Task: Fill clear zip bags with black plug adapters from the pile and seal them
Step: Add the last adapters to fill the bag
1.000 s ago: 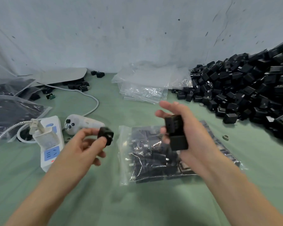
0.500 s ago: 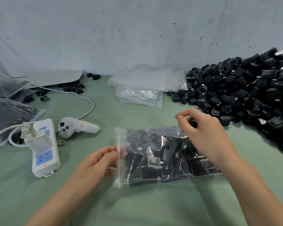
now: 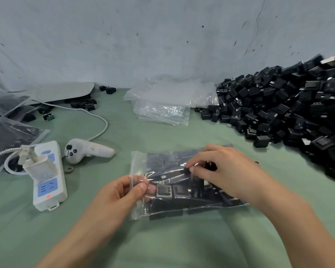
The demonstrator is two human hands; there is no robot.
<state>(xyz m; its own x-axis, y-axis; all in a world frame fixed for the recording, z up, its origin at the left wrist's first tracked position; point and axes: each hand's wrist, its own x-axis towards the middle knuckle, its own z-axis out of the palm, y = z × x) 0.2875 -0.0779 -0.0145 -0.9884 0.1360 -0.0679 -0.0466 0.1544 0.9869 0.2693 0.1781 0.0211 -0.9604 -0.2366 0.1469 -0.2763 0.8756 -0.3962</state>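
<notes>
A clear zip bag (image 3: 174,207) packed with black plug adapters lies on the green cloth in front of me, its opening facing left. My left hand (image 3: 124,192) pinches the bag's left edge between thumb and fingers. My right hand (image 3: 220,171) lies over the top of the bag with fingers curled, pinching the plastic over an adapter. The big pile of black adapters (image 3: 290,107) fills the right side against the wall.
A stack of empty clear bags (image 3: 162,105) lies at the back centre. A white power strip (image 3: 46,176) with a plugged charger, a white handheld controller (image 3: 85,151) and its cable lie at left. Filled bags (image 3: 10,138) sit at the far left.
Both hands held loose adapters a second ago; those are no longer in my fingers. My left hand now pinches the bag's edge and my right hand has come down onto the bag.
</notes>
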